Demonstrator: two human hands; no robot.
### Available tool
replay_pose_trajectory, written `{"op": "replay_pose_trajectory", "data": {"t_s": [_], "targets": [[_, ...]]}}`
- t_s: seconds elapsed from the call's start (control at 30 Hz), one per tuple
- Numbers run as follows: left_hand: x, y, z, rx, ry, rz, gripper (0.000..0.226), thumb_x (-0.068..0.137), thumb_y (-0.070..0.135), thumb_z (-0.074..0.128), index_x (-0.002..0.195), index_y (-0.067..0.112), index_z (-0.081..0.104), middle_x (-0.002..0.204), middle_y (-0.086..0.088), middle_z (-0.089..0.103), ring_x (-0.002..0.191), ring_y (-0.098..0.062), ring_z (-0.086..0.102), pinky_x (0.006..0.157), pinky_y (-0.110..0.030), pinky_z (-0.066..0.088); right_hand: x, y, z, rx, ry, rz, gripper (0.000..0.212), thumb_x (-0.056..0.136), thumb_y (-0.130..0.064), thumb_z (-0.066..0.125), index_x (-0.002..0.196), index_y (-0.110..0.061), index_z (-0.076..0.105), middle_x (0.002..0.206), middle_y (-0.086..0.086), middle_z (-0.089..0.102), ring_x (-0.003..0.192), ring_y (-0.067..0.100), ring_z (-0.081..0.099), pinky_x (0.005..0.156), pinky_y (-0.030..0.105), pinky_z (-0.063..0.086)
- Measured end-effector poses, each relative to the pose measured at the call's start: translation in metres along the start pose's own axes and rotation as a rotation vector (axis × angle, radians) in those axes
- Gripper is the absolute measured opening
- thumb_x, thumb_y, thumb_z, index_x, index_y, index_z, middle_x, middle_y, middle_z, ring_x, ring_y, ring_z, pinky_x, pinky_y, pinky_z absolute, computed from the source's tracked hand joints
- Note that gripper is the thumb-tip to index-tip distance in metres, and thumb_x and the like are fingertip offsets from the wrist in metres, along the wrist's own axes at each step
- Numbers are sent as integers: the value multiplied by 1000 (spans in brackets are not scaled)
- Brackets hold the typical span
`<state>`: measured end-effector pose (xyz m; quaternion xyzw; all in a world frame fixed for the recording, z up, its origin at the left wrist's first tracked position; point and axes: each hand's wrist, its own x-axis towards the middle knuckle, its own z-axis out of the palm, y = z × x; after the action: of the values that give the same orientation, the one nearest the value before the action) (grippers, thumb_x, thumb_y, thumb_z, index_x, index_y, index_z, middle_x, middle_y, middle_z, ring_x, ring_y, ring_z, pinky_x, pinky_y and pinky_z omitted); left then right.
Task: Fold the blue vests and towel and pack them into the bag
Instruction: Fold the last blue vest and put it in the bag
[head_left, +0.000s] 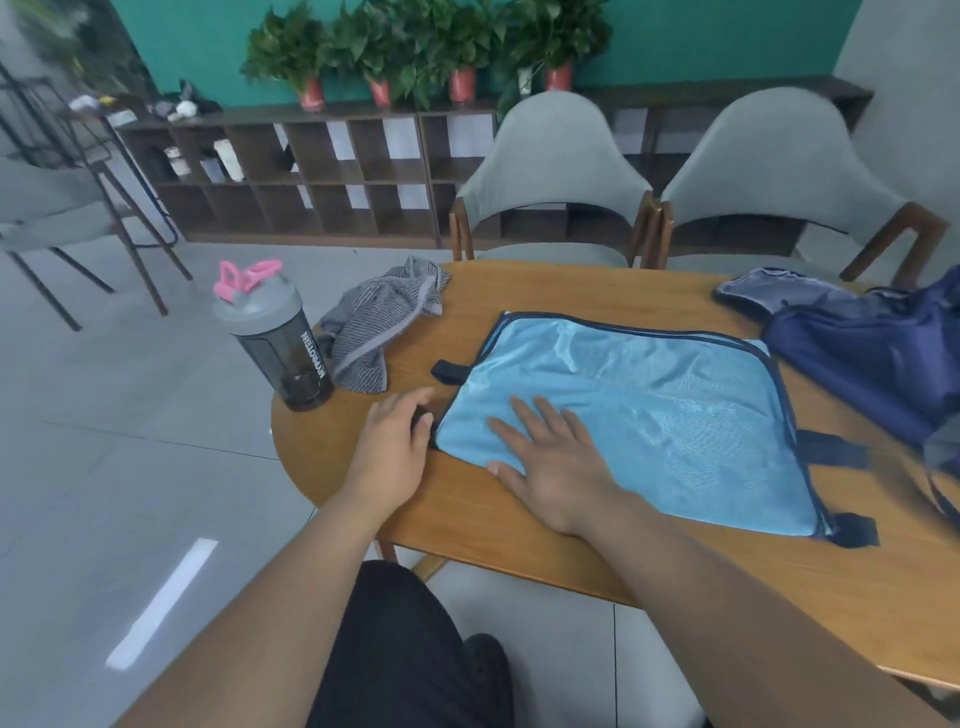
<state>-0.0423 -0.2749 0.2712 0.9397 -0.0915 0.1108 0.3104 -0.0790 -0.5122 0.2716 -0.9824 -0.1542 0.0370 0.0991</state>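
A light blue mesh vest (649, 405) with navy trim lies spread flat on the round wooden table (519, 540), its black straps sticking out at the left and right edges. The right hand (550, 462) rests palm down on the vest's near left corner, fingers straight and slightly spread, holding nothing. The left hand (395, 441) sits just beside it at the vest's left edge, its fingers bent over a black strap (423, 422); whether it actually grips the strap cannot be told. On the right side of the table lies a navy blue bag (878, 358), crumpled and partly cut off by the frame, its near edge just beside the vest's far right corner. At the far left of the table a gray striped cloth (379, 322) lies bunched, hanging a little over the edge. Just left of it a dark shaker bottle (278, 348) with a gray lid and pink loop stands upright by the table's left rim. Two gray upholstered chairs (550, 156) stand at the far side of the table, and behind them a low dark shelf (311, 176) carries potted plants (415, 47).
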Motion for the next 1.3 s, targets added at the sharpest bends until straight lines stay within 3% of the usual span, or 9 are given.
{"op": "replay_pose_trajectory", "data": {"t_s": [0.23,0.37,0.5,0.6,0.67,0.73,0.83,1.07,1.3], "targets": [[7,-14,-9,4,67,-31,35,98,16,71,131,27,69,114,7,62,100,-13,59,96,-39,54,1,2,8,-9,17,7,74,99,-77,5,165,-43,3,174,-8,-12,160,20,-17,130,48,-5],[11,-6,-3,20,207,-110,39,97,4,64,130,23,68,115,0,57,107,-22,57,101,-48,53,1,2,9,16,23,0,74,99,-77,6,165,-44,5,174,-8,-10,160,20,-16,130,48,-3],[9,43,10,51,362,93,43,93,-3,57,130,17,66,122,-5,56,114,-28,51,103,-42,45,-3,4,-2,220,73,-24,59,110,-56,26,164,-33,25,175,-6,3,161,17,-7,130,46,4],[5,81,30,-10,185,266,43,95,-2,54,134,16,64,135,-1,60,122,-21,53,107,-36,41,-12,11,-10,300,152,-5,50,112,-31,39,161,-23,37,174,0,12,161,19,2,130,43,11],[5,93,51,58,22,294,42,105,12,50,146,17,57,153,-5,53,142,-22,46,120,-38,31,-21,21,-12,275,165,31,50,110,-23,41,160,-23,39,174,2,16,161,22,6,130,43,14],[6,95,68,221,-175,168,53,112,38,34,163,23,33,172,-6,25,159,-25,18,130,-45,12,-35,39,-10,208,156,81,50,110,-26,42,159,-23,40,173,5,18,161,26,9,129,44,15],[11,89,78,440,-370,33,70,106,63,10,168,32,2,176,2,-8,162,-21,-12,131,-47,-5,-63,78,-9,106,157,181,60,106,-55,28,159,-30,39,172,5,22,160,28,12,129,46,16],[43,81,69,491,-510,135,72,104,69,7,167,38,-7,173,7,-20,159,-15,-21,130,-43,-9,-110,137,-27,10,41,403,65,106,-66,24,164,-40,14,175,-4,0,161,24,-8,130,44,5],[29,110,73,342,-404,173,67,108,59,16,169,31,5,176,5,-6,161,-15,-12,131,-41,-6,-87,150,-43,-23,48,234,61,106,-64,27,163,-43,21,174,-10,4,160,19,-5,130,43,2]]}}
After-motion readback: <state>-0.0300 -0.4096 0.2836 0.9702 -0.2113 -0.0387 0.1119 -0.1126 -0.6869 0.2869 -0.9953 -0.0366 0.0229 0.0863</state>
